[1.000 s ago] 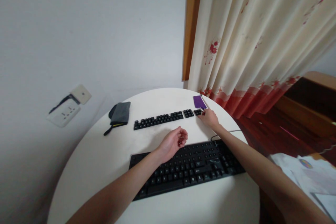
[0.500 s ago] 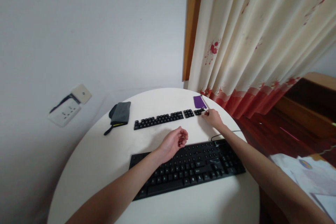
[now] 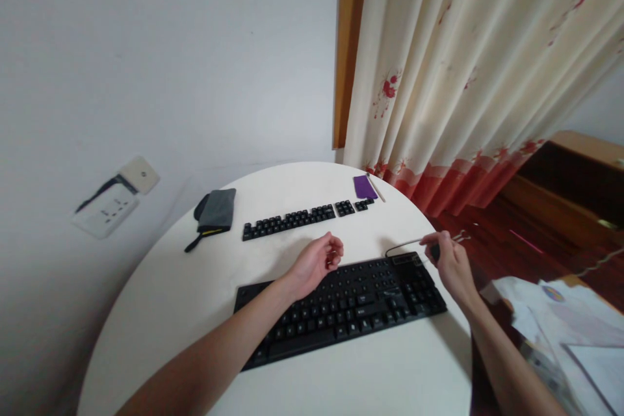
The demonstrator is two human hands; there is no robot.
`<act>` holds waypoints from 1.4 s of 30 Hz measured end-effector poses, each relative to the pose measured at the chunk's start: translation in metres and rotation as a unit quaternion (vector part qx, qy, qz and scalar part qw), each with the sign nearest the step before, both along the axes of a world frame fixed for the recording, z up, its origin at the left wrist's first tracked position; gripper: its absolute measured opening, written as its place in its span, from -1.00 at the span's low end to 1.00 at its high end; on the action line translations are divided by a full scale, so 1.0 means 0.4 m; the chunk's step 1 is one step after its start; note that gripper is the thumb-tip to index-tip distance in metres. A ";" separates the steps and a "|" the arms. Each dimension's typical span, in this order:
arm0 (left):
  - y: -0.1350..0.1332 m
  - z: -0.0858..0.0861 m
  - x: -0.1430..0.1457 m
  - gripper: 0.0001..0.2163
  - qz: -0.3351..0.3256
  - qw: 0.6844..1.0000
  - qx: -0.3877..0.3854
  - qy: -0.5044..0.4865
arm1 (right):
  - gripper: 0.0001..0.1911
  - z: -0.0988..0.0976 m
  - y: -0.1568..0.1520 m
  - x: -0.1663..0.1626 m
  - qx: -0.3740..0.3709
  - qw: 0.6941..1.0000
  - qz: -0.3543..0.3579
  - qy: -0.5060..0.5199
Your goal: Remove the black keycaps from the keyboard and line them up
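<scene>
My right hand (image 3: pixel 451 263) is closed on a thin metal wire tool (image 3: pixel 461 236) that looks like a keycap puller, just off the right end of the black keyboard (image 3: pixel 341 318). A small dark piece, perhaps a keycap (image 3: pixel 435 251), shows at its fingers. My left hand (image 3: pixel 319 263) hovers over the keyboard's upper left part, palm inward, fingers loosely curled with nothing seen in them. Behind the keyboard, loose black keycaps (image 3: pixel 290 220) lie in rows, with smaller groups of keycaps (image 3: pixel 344 208) towards the right.
A grey pouch (image 3: pixel 218 210) with a strap lies at the table's left. A purple cloth (image 3: pixel 364 187) and a thin stick (image 3: pixel 376 188) lie at the far right edge. The keyboard cable (image 3: pixel 404 244) runs off the round white table (image 3: pixel 160 312). Papers (image 3: pixel 575 325) sit lower right.
My right hand has moved from the right end of the keycap rows back towards me, to the keyboard's right end, carrying the wire tool. My left hand stays nearly in place.
</scene>
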State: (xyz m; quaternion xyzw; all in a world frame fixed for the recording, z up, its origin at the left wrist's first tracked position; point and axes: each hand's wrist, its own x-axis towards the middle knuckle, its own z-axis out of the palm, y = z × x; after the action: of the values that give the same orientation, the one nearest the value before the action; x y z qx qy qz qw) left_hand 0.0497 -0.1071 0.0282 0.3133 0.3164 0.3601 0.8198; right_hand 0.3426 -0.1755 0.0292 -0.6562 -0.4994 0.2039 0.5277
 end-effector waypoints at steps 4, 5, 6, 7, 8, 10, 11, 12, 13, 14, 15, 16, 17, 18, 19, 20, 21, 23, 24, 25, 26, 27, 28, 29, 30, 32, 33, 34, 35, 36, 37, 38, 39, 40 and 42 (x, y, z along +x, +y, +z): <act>-0.001 0.001 -0.001 -0.74 -0.003 1.000 0.007 0.003 | -0.42 -0.026 -0.050 0.029 -0.031 0.997 -0.051 -0.043; 0.000 0.001 -0.001 -0.74 -0.003 1.000 0.009 0.004 | -0.43 -0.033 -0.053 0.035 -0.035 0.997 -0.047 -0.049; 0.000 0.000 -0.001 -0.74 -0.005 1.000 0.011 0.004 | -0.44 -0.042 -0.056 0.039 -0.040 0.997 -0.038 -0.052; 0.001 -0.001 -0.001 -0.74 -0.005 1.000 0.013 0.004 | -0.45 -0.050 -0.057 0.040 -0.045 0.997 -0.028 -0.053; 0.001 -0.002 -0.001 -0.74 -0.006 1.000 0.013 0.005 | -0.46 -0.058 -0.057 0.039 -0.049 0.997 -0.020 -0.055; 0.002 -0.002 -0.001 -0.74 -0.006 1.000 0.014 0.009 | -0.46 -0.071 -0.059 0.030 -0.059 0.996 -0.008 -0.062; 0.002 -0.002 -0.001 -0.74 -0.005 1.000 0.013 0.011 | -0.46 -0.075 -0.060 0.023 -0.063 0.995 -0.004 -0.071; 0.002 -0.001 -0.001 -0.74 -0.005 1.000 0.013 0.012 | -0.46 -0.076 -0.061 0.016 -0.067 0.994 -0.002 -0.084; 0.002 0.000 -0.001 -0.74 -0.004 1.000 0.012 0.014 | -0.46 -0.076 -0.062 0.010 -0.068 0.992 0.001 -0.102; 0.002 0.000 -0.001 -0.74 -0.004 1.000 0.011 0.014 | -0.46 -0.074 -0.062 0.004 -0.070 0.989 0.008 -0.126; 0.002 0.001 -0.001 -0.74 -0.004 1.000 0.010 0.014 | -0.47 -0.071 -0.062 -0.001 -0.073 0.985 0.017 -0.155; 0.002 0.001 -0.001 -0.75 -0.005 1.000 0.010 0.013 | -0.49 -0.068 -0.061 -0.005 -0.077 0.979 0.023 -0.187; 0.002 0.002 -0.001 -0.75 -0.005 1.000 0.010 0.012 | -0.52 -0.065 -0.058 -0.007 -0.083 0.971 0.029 -0.220; 0.002 0.002 -0.001 -0.75 -0.005 1.000 0.011 0.011 | -0.56 -0.062 -0.055 -0.009 -0.092 0.963 0.035 -0.252; 0.002 0.003 -0.001 -0.75 -0.005 1.000 0.012 0.011 | -0.59 -0.061 -0.052 -0.009 -0.103 0.954 0.040 -0.278; 0.001 0.003 -0.001 -0.75 -0.005 1.000 0.012 0.011 | -0.61 -0.060 -0.048 -0.009 -0.114 0.947 0.041 -0.296; 0.001 0.003 0.000 -0.75 -0.004 1.000 0.012 0.011 | -0.62 -0.060 -0.044 -0.008 -0.119 0.945 0.042 -0.303; 0.001 0.003 0.000 -0.75 -0.002 1.000 0.010 0.012 | -0.61 -0.062 -0.037 -0.004 -0.113 0.952 0.044 -0.280; 0.001 0.003 0.000 -0.75 -0.001 1.000 0.009 0.013 | -0.59 -0.064 -0.035 -0.001 -0.103 0.961 0.039 -0.253; 0.002 0.003 0.001 -0.75 0.000 1.000 0.009 0.014 | -0.56 -0.065 -0.034 0.001 -0.090 0.971 0.033 -0.220; 0.003 0.002 0.001 -0.75 -0.001 1.000 0.008 0.014 | -0.54 -0.066 -0.034 0.003 -0.079 0.979 0.028 -0.187; 0.003 0.001 0.001 -0.75 -0.003 1.000 0.008 0.013 | -0.51 -0.067 -0.035 0.004 -0.072 0.985 0.023 -0.157; 0.004 0.000 0.000 -0.75 -0.005 1.000 0.007 0.011 | -0.50 -0.068 -0.035 0.006 -0.068 0.989 0.019 -0.133; 0.004 0.000 0.000 -0.75 -0.007 1.000 0.007 0.010 | -0.49 -0.069 -0.036 0.007 -0.065 0.991 0.016 -0.114; 0.004 -0.001 0.000 -0.75 -0.007 1.000 0.008 0.010 | -0.49 -0.070 -0.037 0.008 -0.063 0.993 0.012 -0.098; 0.005 -0.002 0.000 -0.75 -0.005 1.000 0.011 0.011 | -0.49 -0.071 -0.038 0.011 -0.067 0.996 -0.010 -0.059; 0.005 -0.002 0.000 -0.75 -0.004 1.000 0.013 0.011 | -0.49 -0.072 -0.037 0.014 -0.072 0.996 -0.022 -0.038; 0.005 -0.003 0.000 -0.75 -0.004 1.000 0.014 0.011 | -0.49 -0.074 -0.036 0.016 -0.077 0.996 -0.031 -0.022; 0.005 -0.003 0.000 -0.75 -0.003 1.000 0.015 0.011 | -0.50 -0.074 -0.035 0.019 -0.082 0.996 -0.036 -0.012; 0.004 -0.003 0.000 -0.75 -0.003 1.000 0.014 0.010 | -0.50 -0.074 -0.033 0.021 -0.083 0.996 -0.036 -0.009; 0.004 -0.003 0.001 -0.75 -0.003 1.000 0.014 0.011 | -0.50 -0.071 -0.031 0.023 -0.082 0.996 -0.033 -0.011; 0.003 -0.003 0.001 -0.75 -0.001 1.000 0.014 0.011 | -0.49 -0.067 -0.028 0.022 -0.076 0.997 -0.031 -0.010; 0.002 -0.002 0.001 -0.76 0.000 1.000 0.016 0.013 | -0.49 -0.059 -0.024 0.018 -0.069 0.997 -0.030 -0.008; 0.000 0.000 0.001 -0.77 0.000 1.000 0.020 0.015 | -0.49 -0.047 -0.020 0.011 -0.059 0.998 -0.030 -0.005; -0.005 0.004 0.002 -0.79 0.001 0.999 0.042 0.019 | -0.49 -0.015 -0.008 -0.019 -0.038 0.999 -0.021 -0.008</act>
State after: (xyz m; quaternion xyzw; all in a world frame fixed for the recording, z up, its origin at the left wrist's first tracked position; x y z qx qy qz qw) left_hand 0.0503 -0.1090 0.0299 0.3541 0.3171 0.3673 0.7995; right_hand 0.3352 -0.1786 0.0232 -0.6877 -0.4817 0.2065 0.5023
